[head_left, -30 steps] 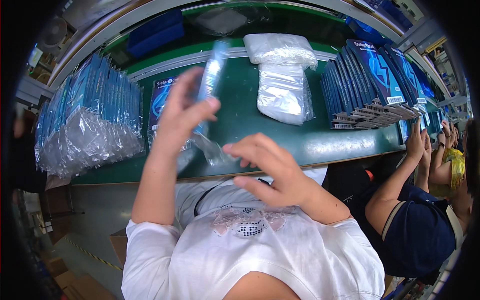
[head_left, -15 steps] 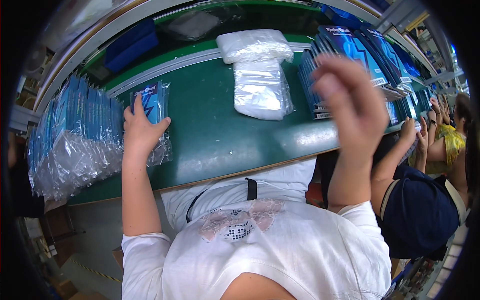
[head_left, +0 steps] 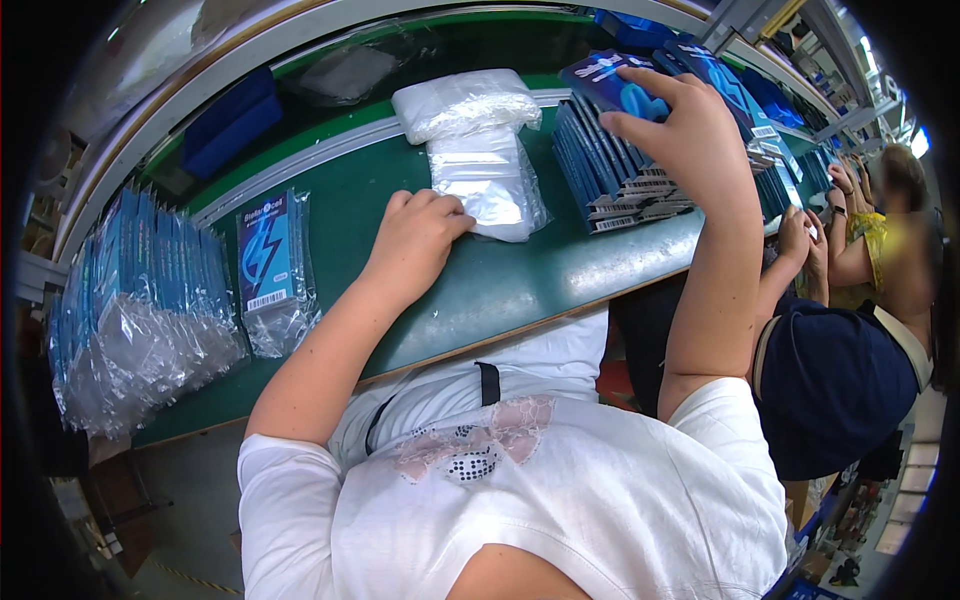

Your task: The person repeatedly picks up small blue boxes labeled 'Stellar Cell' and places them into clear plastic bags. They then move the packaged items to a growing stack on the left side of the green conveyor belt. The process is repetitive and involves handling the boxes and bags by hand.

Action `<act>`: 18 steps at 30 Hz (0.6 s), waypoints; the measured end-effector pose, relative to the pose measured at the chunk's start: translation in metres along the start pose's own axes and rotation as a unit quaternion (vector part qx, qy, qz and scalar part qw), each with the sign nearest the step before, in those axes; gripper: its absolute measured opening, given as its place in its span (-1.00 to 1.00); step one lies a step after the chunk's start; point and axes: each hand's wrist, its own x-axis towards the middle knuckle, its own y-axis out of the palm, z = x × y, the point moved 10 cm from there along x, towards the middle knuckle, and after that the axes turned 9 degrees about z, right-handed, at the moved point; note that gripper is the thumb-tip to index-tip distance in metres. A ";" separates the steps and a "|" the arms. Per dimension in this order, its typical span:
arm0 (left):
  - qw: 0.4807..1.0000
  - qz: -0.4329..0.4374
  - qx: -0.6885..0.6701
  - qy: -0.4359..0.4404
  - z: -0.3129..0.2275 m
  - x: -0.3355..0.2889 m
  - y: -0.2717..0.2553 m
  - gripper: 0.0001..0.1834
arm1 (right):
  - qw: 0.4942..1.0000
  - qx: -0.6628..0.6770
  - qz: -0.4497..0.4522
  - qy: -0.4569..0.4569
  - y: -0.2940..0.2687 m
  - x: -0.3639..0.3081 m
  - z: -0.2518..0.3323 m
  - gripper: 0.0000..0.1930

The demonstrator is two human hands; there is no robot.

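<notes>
My left hand [head_left: 420, 240] lies at the left edge of a stack of clear plastic bags [head_left: 485, 195], its fingers lightly bent and thumb side touching the bags. Its fingertips are partly hidden. At the right, my right hand [head_left: 680, 125] grips a flat blue printed box [head_left: 600, 80], with thumb and fingers at its edge and face. This box is tilted above a row of similar blue boxes [head_left: 610, 170]. Far left on the green table, a bagged blue box [head_left: 268, 260] lies beside a dense row of bagged boxes [head_left: 150, 270].
A thick bundle of plastic bags [head_left: 465, 105] sits behind the stack. Blue bins [head_left: 235, 120] stand beyond the rail. More blue boxes [head_left: 720, 85] are piled at the right. A co-worker's hands [head_left: 800, 235] are near the table's right end.
My left hand has left the bagged box and moved right to the plastic bags. My right hand has reached forward onto a blue box, which now tilts leftward. The view has shifted slightly.
</notes>
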 end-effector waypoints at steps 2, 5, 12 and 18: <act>1.000 -0.008 -0.006 -0.011 0.004 0.005 -0.003 -0.74 | 0.996 0.042 -0.061 -0.052 -0.018 -0.019 0.019 -0.39; 0.996 -0.060 -0.068 -0.022 0.004 0.000 -0.007 -0.76 | 0.957 0.209 -0.134 -0.151 -0.044 -0.054 0.049 -0.31; 0.978 -0.107 -0.173 -0.049 0.008 -0.008 -0.020 -0.78 | 0.419 0.860 0.273 0.105 0.167 -0.103 0.060 -0.54; 0.959 -0.161 -0.231 -0.041 0.014 -0.007 -0.031 -0.84 | 0.318 0.890 0.315 0.086 0.191 -0.112 0.083 -0.40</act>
